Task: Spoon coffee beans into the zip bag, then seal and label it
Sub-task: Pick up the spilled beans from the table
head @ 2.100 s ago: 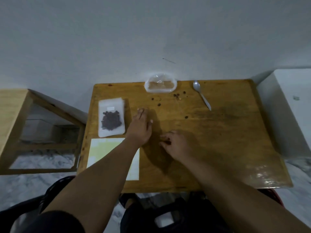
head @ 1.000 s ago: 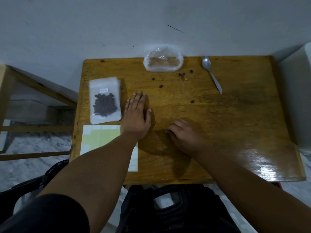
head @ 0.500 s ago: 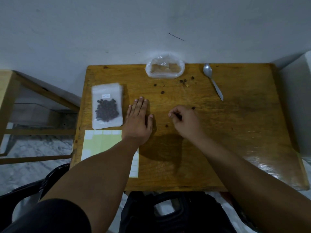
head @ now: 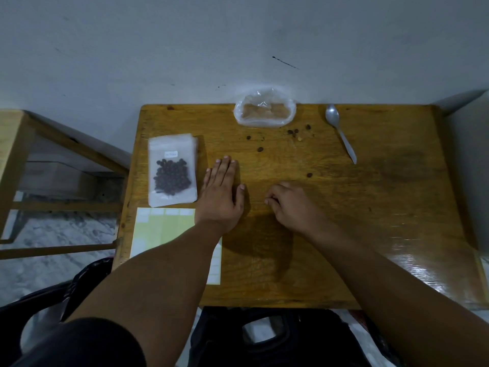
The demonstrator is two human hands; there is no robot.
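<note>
- Left grip [head: 221,197]: spread flat on the brown wooden table [head: 370,207], just beside the clear plastic zip bag of dark coffee beans [head: 172,170].
- Right grip [head: 293,207]: fingers curled together on the table; I cannot tell whether they pinch anything.

A worn wooden table [head: 370,234] with a glossy patch at its near right corner stands against a plain grey wall [head: 158,49], which carries a short dark streak [head: 285,63] above the table's far edge. A light wooden frame [head: 16,144] stands to the left over a mottled pale floor [head: 53,234]. A white block [head: 473,154] sits to the right, and a black bag [head: 264,337] lies below the table's near edge.
</note>
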